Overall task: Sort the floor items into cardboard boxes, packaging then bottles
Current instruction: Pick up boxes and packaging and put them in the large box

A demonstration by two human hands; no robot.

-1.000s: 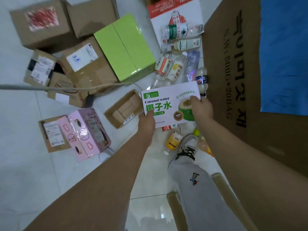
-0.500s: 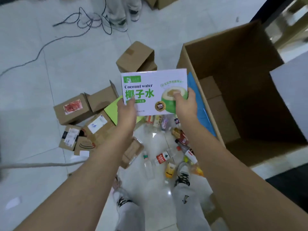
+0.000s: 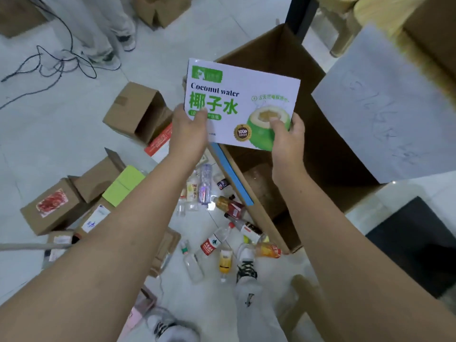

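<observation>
A: Entry 1. Where is the packaging item?

B: The coconut water box (image 3: 243,104), white with green print, is held off the floor with its printed face toward the camera. It sits over the near-left rim of the large cardboard box (image 3: 330,154) and hides part of that rim.

A: Hands?

B: The left hand (image 3: 188,130) grips the lower left edge, thumb on the print. The right hand (image 3: 287,138) grips the lower right corner, thumb on the coconut picture. Both are grasping.

A: Surroundings, obstructions?

B: The large box stands open. A blue strip (image 3: 232,174) runs along its near wall and a pale flap (image 3: 385,107) lies across its right side. The bottles (image 3: 214,241) lie scattered on the floor against the outer wall, between it and the person's shoe (image 3: 246,265). To the left are an open small carton (image 3: 138,112) on its side, a lime-green box (image 3: 123,186), and a carton with a red label (image 3: 51,206). The left forearm covers some of that pile.

A: Floor and room?

B: The floor (image 3: 61,144) is pale tile. Black cables (image 3: 56,62) trail at upper left, beside another person's legs (image 3: 93,33). A dark mat (image 3: 419,245) lies at lower right, and wooden furniture legs (image 3: 345,28) show at the top.
</observation>
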